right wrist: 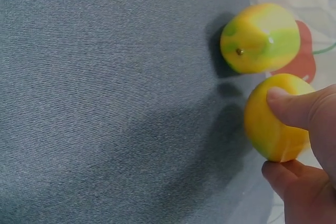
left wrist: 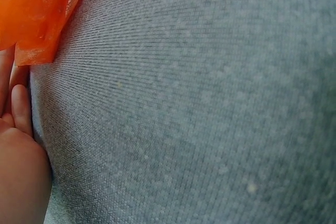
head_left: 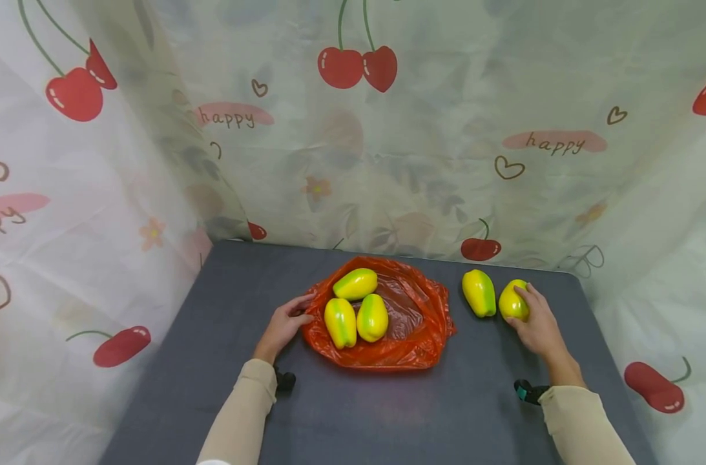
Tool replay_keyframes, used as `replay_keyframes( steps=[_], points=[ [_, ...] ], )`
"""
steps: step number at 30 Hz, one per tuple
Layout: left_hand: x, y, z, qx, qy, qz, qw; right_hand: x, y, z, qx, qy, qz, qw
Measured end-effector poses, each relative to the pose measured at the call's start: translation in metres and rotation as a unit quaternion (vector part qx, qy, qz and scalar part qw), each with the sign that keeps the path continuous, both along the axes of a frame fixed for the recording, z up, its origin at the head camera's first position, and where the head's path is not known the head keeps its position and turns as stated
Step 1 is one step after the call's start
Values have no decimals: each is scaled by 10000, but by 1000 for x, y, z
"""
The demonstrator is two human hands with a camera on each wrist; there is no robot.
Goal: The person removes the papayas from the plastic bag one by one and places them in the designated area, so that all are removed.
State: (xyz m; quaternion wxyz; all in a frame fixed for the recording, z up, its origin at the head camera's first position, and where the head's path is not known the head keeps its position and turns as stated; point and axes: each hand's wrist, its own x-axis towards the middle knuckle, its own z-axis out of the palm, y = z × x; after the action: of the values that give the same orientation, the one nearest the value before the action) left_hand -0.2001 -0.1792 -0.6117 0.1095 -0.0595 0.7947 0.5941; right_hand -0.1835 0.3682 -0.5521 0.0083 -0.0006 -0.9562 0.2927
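Observation:
A red plastic bag (head_left: 413, 352) lies spread on the table with its mouth up, and three yellow-green papayas (head_left: 372, 318) sit in its left part. At the bag's left rim rests my left hand (head_left: 281, 328), fingers fairly straight against the plastic; in the left wrist view the bag's edge (left wrist: 37, 51) covers its fingertips. My right hand (head_left: 541, 326) grips a papaya (head_left: 512, 302) on the right side, thumb (right wrist: 291, 106) on one face and fingers (right wrist: 286, 177) on the other. Just left of it lies another papaya (head_left: 478, 294), also in the right wrist view.
The dark grey table (head_left: 399, 420) has a patterned curtain (head_left: 422, 161) close behind its far edge and more curtain at both sides. Each wrist carries a small black camera mount, such as the right mount (head_left: 529, 391).

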Motion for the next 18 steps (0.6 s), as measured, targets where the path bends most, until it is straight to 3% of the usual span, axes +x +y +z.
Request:
replay_keyframes(
  steps=[8, 18],
  points=[
    [-1, 0, 0, -4, -24, -14, 10000, 1, 1, -7, -23, -419, 4, 9991],
    [0, 0, 1, 45, -31, 1, 10000, 1, -1, -7, -23, -485, 85, 9988]
  ],
)
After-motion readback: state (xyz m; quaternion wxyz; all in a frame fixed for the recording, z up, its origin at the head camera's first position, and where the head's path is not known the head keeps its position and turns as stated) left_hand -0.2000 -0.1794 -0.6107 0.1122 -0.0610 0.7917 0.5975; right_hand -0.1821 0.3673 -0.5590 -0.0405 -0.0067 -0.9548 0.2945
